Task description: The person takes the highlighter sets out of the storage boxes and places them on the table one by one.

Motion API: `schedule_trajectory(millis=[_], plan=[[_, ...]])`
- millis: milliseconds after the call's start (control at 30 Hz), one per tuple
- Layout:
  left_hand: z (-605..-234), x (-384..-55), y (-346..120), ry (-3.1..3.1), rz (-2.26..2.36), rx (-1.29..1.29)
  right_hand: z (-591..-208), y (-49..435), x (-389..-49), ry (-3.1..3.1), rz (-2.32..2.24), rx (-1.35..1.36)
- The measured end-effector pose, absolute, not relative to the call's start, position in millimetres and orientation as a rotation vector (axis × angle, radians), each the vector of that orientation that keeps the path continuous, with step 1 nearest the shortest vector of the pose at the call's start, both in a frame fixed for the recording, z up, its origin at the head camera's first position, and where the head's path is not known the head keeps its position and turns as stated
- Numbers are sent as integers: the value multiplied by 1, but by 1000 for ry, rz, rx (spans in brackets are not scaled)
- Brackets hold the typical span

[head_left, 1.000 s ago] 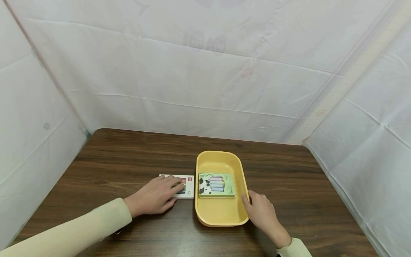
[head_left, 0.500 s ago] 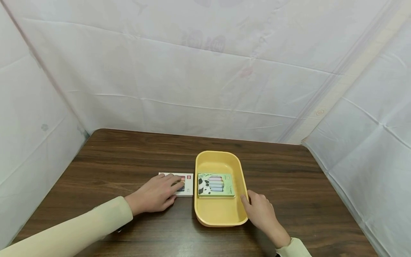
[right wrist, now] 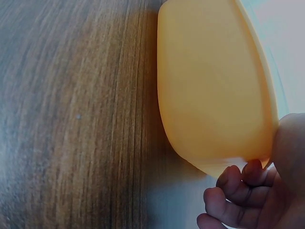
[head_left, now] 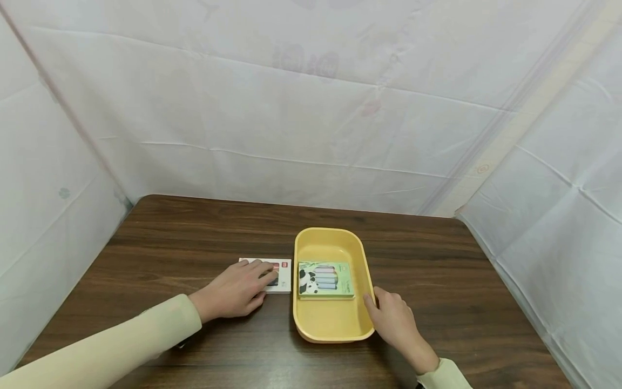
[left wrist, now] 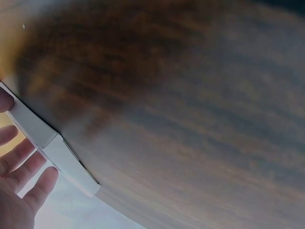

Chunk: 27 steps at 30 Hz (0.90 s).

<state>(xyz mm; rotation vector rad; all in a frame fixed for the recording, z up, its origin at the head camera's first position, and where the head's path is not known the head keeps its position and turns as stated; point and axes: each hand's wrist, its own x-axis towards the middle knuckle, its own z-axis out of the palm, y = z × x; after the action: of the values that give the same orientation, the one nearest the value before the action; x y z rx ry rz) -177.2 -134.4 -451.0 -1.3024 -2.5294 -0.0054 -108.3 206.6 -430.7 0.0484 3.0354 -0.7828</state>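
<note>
A white box [head_left: 285, 276] with a colored window and a red label lies flat on the table, close against the left side of a yellow plastic bin [head_left: 335, 323]. My left hand [head_left: 233, 292] rests on the box, its fingers stretched over the top and covering part of the window. In the left wrist view these fingers [left wrist: 29, 167] look loosely extended along the white box [left wrist: 71, 164]. My right hand [head_left: 396, 319] grips the bin's right rim, thumb inside and fingers against the outer wall. A green box with a panda and marker pictures [head_left: 326, 281] lies inside the bin.
The dark wood-grain table [head_left: 194, 232] carries everything. White sheeting [head_left: 272, 124] hangs behind its far edge, with more along both sides.
My left hand and the white box beneath it have slid slightly away from me, along the bin's left side. The right hand keeps its grip, and the bin stays nearly still.
</note>
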Motion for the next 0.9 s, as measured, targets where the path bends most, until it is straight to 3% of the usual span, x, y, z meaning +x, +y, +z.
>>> schedule_trajectory(millis=[900], plan=[[-452, -188, -133, -2520, -18, -1287, -430, 207, -108, 3027, -778, 51]])
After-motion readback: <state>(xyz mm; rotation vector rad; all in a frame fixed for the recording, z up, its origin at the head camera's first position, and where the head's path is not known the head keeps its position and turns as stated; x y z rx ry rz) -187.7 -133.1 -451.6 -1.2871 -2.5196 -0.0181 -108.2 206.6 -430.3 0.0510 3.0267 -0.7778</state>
